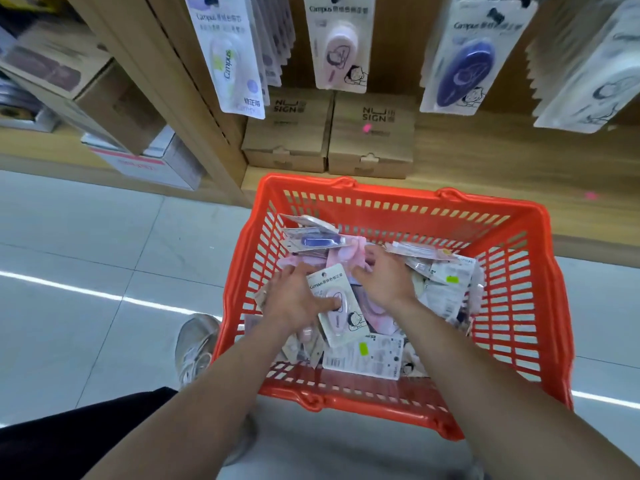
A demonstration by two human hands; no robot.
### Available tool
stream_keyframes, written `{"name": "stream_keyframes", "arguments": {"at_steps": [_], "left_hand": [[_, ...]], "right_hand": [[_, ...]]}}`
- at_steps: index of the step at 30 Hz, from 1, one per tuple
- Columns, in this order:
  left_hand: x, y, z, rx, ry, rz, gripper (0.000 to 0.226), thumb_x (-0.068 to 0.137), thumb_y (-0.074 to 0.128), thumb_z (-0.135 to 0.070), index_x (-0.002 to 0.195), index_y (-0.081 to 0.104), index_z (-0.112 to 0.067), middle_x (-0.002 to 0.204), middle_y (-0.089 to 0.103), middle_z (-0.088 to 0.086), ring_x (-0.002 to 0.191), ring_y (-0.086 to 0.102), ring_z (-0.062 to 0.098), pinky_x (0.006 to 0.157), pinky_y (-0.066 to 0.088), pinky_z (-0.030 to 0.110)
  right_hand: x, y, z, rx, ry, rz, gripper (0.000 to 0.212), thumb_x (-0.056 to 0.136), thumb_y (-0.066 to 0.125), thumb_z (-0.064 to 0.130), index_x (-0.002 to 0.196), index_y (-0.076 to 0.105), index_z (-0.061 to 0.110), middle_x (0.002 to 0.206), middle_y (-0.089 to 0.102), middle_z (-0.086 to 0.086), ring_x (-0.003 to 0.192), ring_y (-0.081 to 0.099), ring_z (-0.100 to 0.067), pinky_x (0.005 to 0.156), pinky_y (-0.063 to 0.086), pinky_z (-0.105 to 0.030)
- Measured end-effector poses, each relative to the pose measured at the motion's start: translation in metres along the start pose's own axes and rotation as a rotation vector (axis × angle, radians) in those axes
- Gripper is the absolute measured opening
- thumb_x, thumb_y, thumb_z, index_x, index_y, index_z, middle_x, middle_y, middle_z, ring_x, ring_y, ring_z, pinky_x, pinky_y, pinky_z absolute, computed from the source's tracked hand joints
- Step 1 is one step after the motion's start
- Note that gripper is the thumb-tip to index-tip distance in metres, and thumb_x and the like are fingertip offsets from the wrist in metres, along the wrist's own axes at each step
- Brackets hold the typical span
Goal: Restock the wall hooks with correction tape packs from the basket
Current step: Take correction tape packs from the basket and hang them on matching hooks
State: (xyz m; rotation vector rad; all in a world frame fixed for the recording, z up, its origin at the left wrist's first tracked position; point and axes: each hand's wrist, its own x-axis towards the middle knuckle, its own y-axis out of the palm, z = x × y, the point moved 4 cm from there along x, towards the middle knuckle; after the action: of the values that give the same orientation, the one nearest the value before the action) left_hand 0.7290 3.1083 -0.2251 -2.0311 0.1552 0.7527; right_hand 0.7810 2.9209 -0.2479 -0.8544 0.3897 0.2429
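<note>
Picking from basket [391, 199], lower centre: pinching pink pack [341, 317] with left hand [294, 299], rummaging with right hand [386, 282], grip unclear. Next, likely: threading pack onto pink row [341, 46], upper centre.

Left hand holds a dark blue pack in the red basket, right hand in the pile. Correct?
No. The head view shows the left hand holding a pale pink pack, not dark blue, in the red basket, right hand in the pile.

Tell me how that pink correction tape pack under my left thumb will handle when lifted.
The pink pack probably lifts light and stiff: thin card, small plastic blister. Its glossy front may slip from the left hand.
</note>
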Motion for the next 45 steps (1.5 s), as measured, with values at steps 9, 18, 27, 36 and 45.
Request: {"name": "stream_keyframes", "arguments": {"at_steps": [9, 18, 27, 36, 45], "left_hand": [[-0.005, -0.017, 0.009, -0.514, -0.028, -0.038, 0.056, 0.078, 0.089, -0.016, 0.113, 0.048, -0.026, 0.094, 0.073, -0.006, 0.081, 0.07, 0.014, 0.062, 0.052, 0.024], [-0.041, -0.042, -0.016, -0.841, 0.078, 0.01, 0.043, 0.081, 0.082, 0.003, 0.11, 0.056, -0.015, 0.106, 0.075, 0.008, 0.09, 0.073, 0.021, 0.07, 0.06, 0.032], [-0.095, -0.068, -0.051, -0.87, 0.274, 0.223, 0.022, 0.092, 0.071, -0.008, 0.114, 0.074, -0.006, 0.108, 0.078, 0.012, 0.094, 0.074, 0.027, 0.085, 0.06, 0.04], [-0.109, -0.048, -0.069, -0.819, 0.306, 0.286, 0.047, 0.088, 0.08, -0.016, 0.128, 0.057, -0.009, 0.114, 0.077, 0.008, 0.105, 0.074, 0.028, 0.094, 0.058, 0.048], [-0.068, -0.045, -0.022, -0.85, 0.116, 0.093, 0.038, 0.082, 0.086, -0.019, 0.114, 0.069, -0.007, 0.106, 0.079, 0.008, 0.099, 0.076, 0.028, 0.095, 0.057, 0.056]], "right_hand": [[0.007, -0.006, -0.014, 0.473, 0.171, 0.031, 0.044, 0.081, 0.086, 0.011, 0.118, 0.064, 0.018, 0.096, 0.072, 0.002, 0.092, 0.07, -0.021, 0.087, 0.058, -0.044], [-0.046, -0.067, -0.027, 0.62, 0.104, -0.086, 0.024, 0.089, 0.069, -0.005, 0.095, 0.077, 0.017, 0.104, 0.075, -0.003, 0.099, 0.07, -0.022, 0.08, 0.051, -0.03], [-0.099, -0.125, 0.012, 0.527, -0.127, 0.0, 0.011, 0.084, 0.084, 0.016, 0.079, 0.077, 0.009, 0.072, 0.07, -0.001, 0.066, 0.06, -0.013, 0.063, 0.045, -0.026], [-0.105, -0.121, 0.034, 0.72, -0.05, 0.06, 0.038, 0.105, 0.054, 0.035, 0.082, 0.08, 0.019, 0.091, 0.079, -0.007, 0.089, 0.073, -0.025, 0.093, 0.055, -0.047], [-0.073, -0.094, -0.01, 0.547, 0.056, -0.016, 0.014, 0.102, 0.056, 0.015, 0.105, 0.07, 0.014, 0.109, 0.072, -0.002, 0.092, 0.066, -0.018, 0.084, 0.052, -0.036]]}}
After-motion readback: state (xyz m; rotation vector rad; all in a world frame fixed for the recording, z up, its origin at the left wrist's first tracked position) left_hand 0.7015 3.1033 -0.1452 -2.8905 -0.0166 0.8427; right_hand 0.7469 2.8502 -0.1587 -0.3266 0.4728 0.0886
